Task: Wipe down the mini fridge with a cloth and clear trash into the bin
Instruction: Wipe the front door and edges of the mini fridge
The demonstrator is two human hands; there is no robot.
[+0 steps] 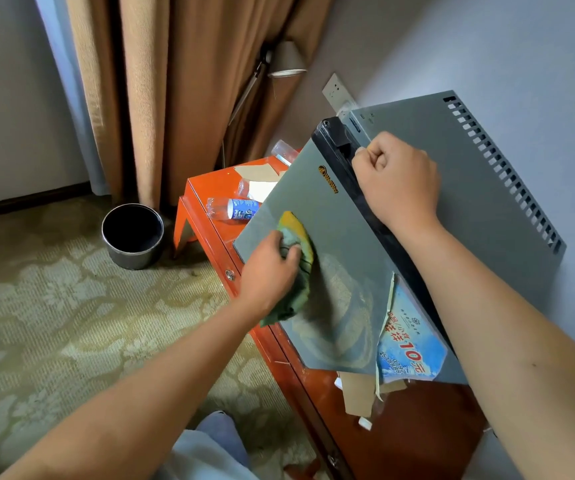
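The grey mini fridge stands on an orange cabinet against the wall, its grey door swung out toward me. My left hand grips a bunched green and yellow cloth and presses it against the door's face, where streaky wipe marks show. My right hand is curled over the black top edge of the door. A blue sticker peels off the door's lower corner. A black round bin stands on the carpet to the left.
Crushed plastic bottles and scraps of paper lie on the cabinet top left of the door. Cardboard pieces lie on the cabinet below the door. Brown curtains and a floor lamp stand behind.
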